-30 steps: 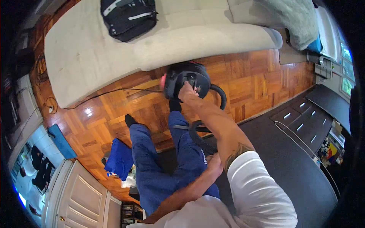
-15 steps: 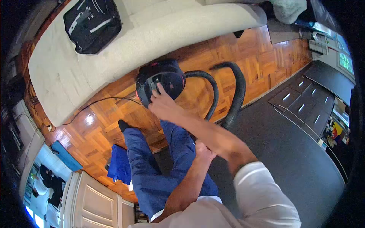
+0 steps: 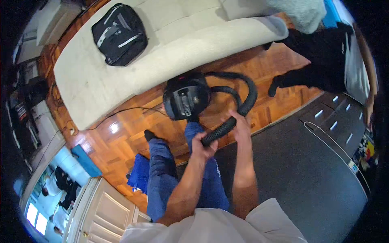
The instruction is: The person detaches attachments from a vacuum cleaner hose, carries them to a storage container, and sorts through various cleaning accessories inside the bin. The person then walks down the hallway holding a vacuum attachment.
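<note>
The left grip (image 3: 204,147) is closed around the black hose (image 3: 221,133) near its lower visible end, and the right grip (image 3: 240,124) grasps it further up, so a short ribbed stretch runs between them. Beyond the right grip the hose curves over the wooden floor (image 3: 265,106) to the vacuum cleaner (image 3: 187,101), which sits on that floor just beside the front edge of the sofa (image 3: 170,52), ahead of the person's right leg (image 3: 193,128).

The likeliest trouble seems to be a pull on the hose: a hard tug could drag or tip the cleaner, since neither grip steadies it. The bends look tight enough that twisting the two grips against each other might kink the hose. If the left grip loosens, the lower end could drop against the leg.

Feet are another risk. The power cord (image 3: 133,108) lies loose across the floor near the person's left foot (image 3: 150,135), where a backward step could snag it. At the right, another person's foot (image 3: 274,88) rests near the outer curve of the hose; a wide swing might catch it.
</note>
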A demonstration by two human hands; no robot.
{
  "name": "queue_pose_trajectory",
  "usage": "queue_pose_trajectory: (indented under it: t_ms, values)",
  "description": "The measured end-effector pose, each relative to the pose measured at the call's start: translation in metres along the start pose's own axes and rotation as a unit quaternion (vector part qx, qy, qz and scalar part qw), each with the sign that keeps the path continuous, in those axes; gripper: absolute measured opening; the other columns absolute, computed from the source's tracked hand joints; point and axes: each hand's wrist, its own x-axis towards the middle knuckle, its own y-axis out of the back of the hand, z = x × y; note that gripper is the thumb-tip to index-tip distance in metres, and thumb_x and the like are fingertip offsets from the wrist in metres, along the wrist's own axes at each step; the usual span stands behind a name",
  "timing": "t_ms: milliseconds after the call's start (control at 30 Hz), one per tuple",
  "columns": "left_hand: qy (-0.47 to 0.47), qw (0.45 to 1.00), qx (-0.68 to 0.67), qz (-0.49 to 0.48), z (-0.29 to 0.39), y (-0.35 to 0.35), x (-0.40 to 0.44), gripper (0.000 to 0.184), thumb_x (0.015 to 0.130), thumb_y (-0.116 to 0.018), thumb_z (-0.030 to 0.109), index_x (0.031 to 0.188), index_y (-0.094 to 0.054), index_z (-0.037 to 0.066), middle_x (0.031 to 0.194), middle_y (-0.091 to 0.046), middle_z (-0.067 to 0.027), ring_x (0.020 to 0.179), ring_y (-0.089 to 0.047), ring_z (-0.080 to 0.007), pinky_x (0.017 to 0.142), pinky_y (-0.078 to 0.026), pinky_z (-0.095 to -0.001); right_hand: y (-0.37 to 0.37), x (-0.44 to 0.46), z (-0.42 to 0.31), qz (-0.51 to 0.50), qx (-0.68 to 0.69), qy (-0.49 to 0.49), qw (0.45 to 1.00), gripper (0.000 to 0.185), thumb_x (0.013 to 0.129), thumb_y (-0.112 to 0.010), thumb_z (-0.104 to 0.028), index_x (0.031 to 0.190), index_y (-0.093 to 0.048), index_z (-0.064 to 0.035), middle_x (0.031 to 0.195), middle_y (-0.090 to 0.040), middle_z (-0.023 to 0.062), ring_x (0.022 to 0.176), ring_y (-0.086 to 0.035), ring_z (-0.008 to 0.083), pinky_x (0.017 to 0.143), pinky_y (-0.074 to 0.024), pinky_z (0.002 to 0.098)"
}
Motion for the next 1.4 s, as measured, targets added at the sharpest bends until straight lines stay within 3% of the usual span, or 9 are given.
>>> queue_pose_trajectory:
  t_ms: [167, 300, 400, 500, 700, 767, 1000, 1333, 1400]
  values:
    - [-0.118, 0.986, 0.092, 0.079, 0.093, -0.037, -0.059, 0.054, 0.089, -0.06, 0.041, 0.117, -0.054, -0.004, 0.093, -0.064, -0.0215, 0.076, -0.069, -0.0346, 0.061, -0.062, -0.0414, -0.155, 0.019, 0.05, -0.162, 0.01, 0.251, 0.954, 0.045, 0.075, -0.079, -0.005, 0.113, -0.056, 0.0004, 0.097, -0.066, 0.0091, 0.075, -0.064, 0.0235, 0.07, -0.0536, 0.0362]
    - [-0.264, 0.905, 0.308, 0.125, 0.154, 0.039, -0.095, 0.028, 0.092, -0.062, 0.025, 0.105, -0.057, 0.001, 0.083, -0.065, -0.0164, 0.064, -0.068, -0.0312, 0.051, -0.057, -0.0405, -0.23, 0.025, 0.08, -0.315, -0.074, 0.008, 0.946, 0.053, 0.081, -0.077, -0.017, 0.125, -0.048, -0.0062, 0.118, -0.06, 0.0117, 0.108, -0.058, 0.0297, 0.089, -0.0448, 0.0517]
    - [-0.301, 0.861, 0.373, 0.171, 0.193, 0.09, -0.145, 0.016, 0.091, -0.065, 0.017, 0.088, -0.055, 0.004, 0.074, -0.063, -0.0127, 0.057, -0.066, -0.0262, 0.045, -0.052, -0.0381, -0.233, 0.031, 0.1, -0.321, -0.356, 0.042, 0.876, 0.055, 0.087, -0.072, -0.024, 0.131, -0.048, -0.0032, 0.088, -0.064, 0.0035, 0.075, -0.06, 0.0213, 0.063, -0.0479, 0.0406]
    - [-0.38, 0.815, 0.392, 0.195, 0.233, 0.161, -0.178, 0.017, 0.088, -0.058, 0.017, 0.084, -0.06, 0.001, 0.062, -0.063, -0.0139, 0.045, -0.061, -0.0223, 0.042, -0.05, -0.0353, -0.202, 0.021, 0.129, -0.295, -0.5, 0.368, 0.727, 0.039, 0.083, -0.069, -0.034, 0.076, -0.058, 0.0028, 0.067, -0.057, 0.0213, 0.062, -0.051, 0.0304, 0.065, -0.0447, 0.0418]
    - [-0.393, 0.754, 0.446, 0.28, 0.34, 0.283, -0.238, 0.023, 0.087, -0.06, 0.025, 0.09, -0.062, 0.001, 0.087, -0.07, -0.0211, 0.074, -0.07, -0.0298, 0.063, -0.055, -0.0403, -0.119, -0.043, 0.185, -0.316, -0.463, 0.213, 0.8, 0.014, 0.086, -0.06, -0.012, 0.076, -0.06, -0.0018, 0.063, -0.055, 0.0016, 0.053, -0.052, 0.0154, 0.05, -0.0428, 0.0349]
    - [-0.441, 0.707, 0.453, 0.317, 0.368, 0.316, -0.287, 0.023, 0.082, -0.059, 0.024, 0.09, -0.067, 0.004, 0.096, -0.07, -0.0231, 0.096, -0.067, -0.0387, 0.085, -0.052, -0.0463, -0.138, -0.091, 0.21, -0.28, -0.619, 0.29, 0.674, 0.011, 0.082, -0.063, -0.011, 0.08, -0.063, -0.0001, 0.066, -0.057, 0.0035, 0.048, -0.052, 0.0173, 0.046, -0.0419, 0.037]
    - [-0.589, 0.555, 0.387, 0.442, 0.472, 0.507, -0.37, 0.024, 0.075, -0.058, 0.025, 0.075, -0.071, 0.004, 0.08, -0.067, -0.0223, 0.078, -0.066, -0.0402, 0.069, -0.054, -0.0482, -0.324, -0.244, 0.303, -0.366, -0.638, 0.263, 0.624, 0.023, 0.085, -0.067, -0.011, 0.098, -0.069, 0.0071, 0.078, -0.068, 0.0103, 0.066, -0.064, 0.0164, 0.061, -0.0511, 0.0315]
    - [-0.487, 0.664, 0.35, 0.447, 0.585, 0.623, -0.492, 0.027, 0.075, -0.059, 0.023, 0.085, -0.066, -0.001, 0.085, -0.067, -0.0253, 0.085, -0.065, -0.0426, 0.075, -0.052, -0.0485, -0.662, -0.372, 0.407, -0.465, -0.567, 0.246, 0.634, 0.019, 0.087, -0.067, -0.013, 0.095, -0.068, 0.0045, 0.067, -0.063, 0.0048, 0.055, -0.056, 0.0123, 0.048, -0.0451, 0.0287]
    - [-0.472, 0.69, 0.236, 0.497, 0.599, 0.637, -0.488, 0.026, 0.076, -0.058, 0.021, 0.085, -0.068, 0.0, 0.083, -0.068, -0.0245, 0.081, -0.065, -0.043, 0.073, -0.052, -0.048, -0.722, -0.377, 0.426, -0.481, -0.639, 0.348, 0.489, 0.019, 0.087, -0.068, -0.013, 0.094, -0.067, 0.0039, 0.069, -0.064, 0.0067, 0.056, -0.057, 0.0121, 0.048, -0.0456, 0.0282]
